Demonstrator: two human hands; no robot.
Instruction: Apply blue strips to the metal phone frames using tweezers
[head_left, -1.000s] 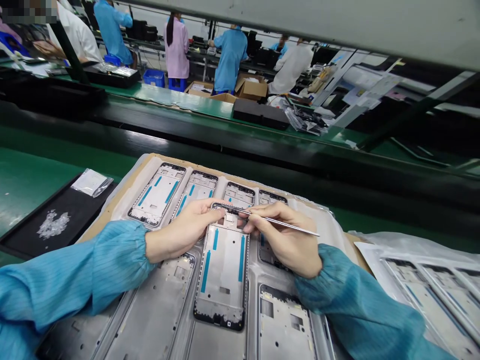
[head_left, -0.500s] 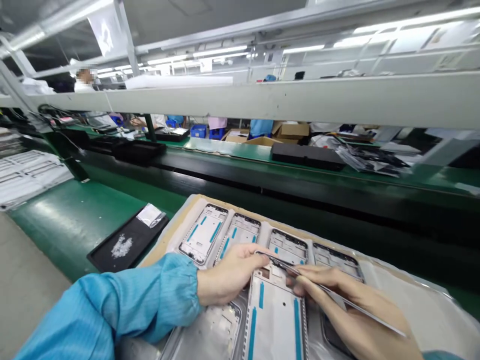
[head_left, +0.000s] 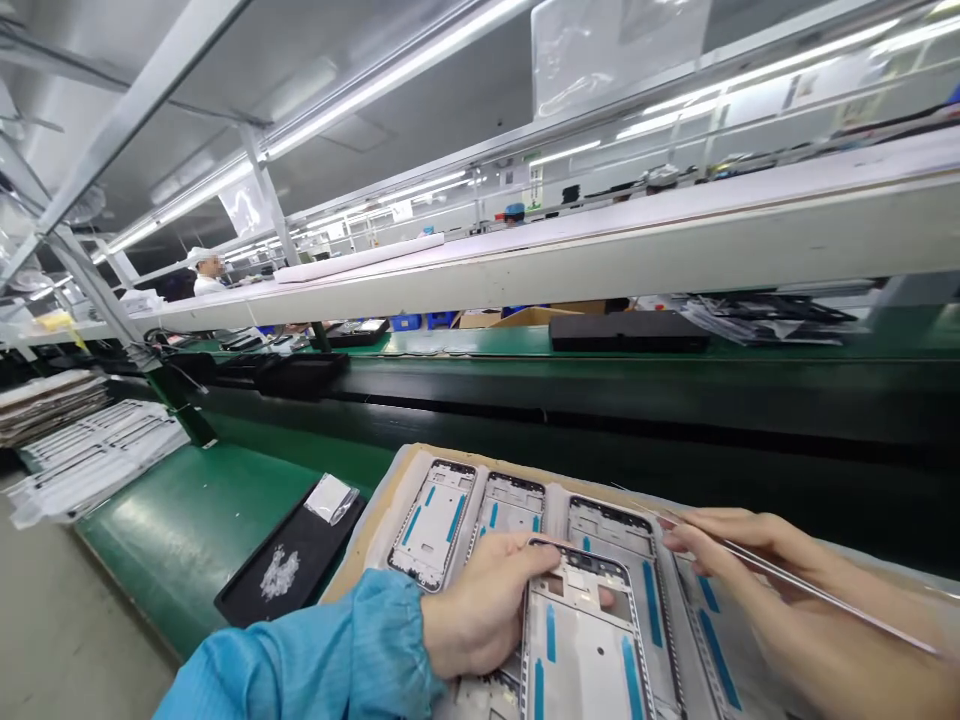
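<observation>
Left hand gripping phone frame — right hand pinching tweezers, tip probably clear — slip could scratch frame.

We see a green workbench running from the lower left towards the centre. On it lies a flat black tray that bears a small clear plastic bag at its far end and a patch of pale scraps near its middle. Just beside the tray, to the right, a brown cardboard sheet rests on the bench and carries rows of grey phone frames with blue strips. At the far left of the bench we note stacks of white moulded trays. Behind the bench runs a dark green conveyor belt, on which black trays lie.
</observation>
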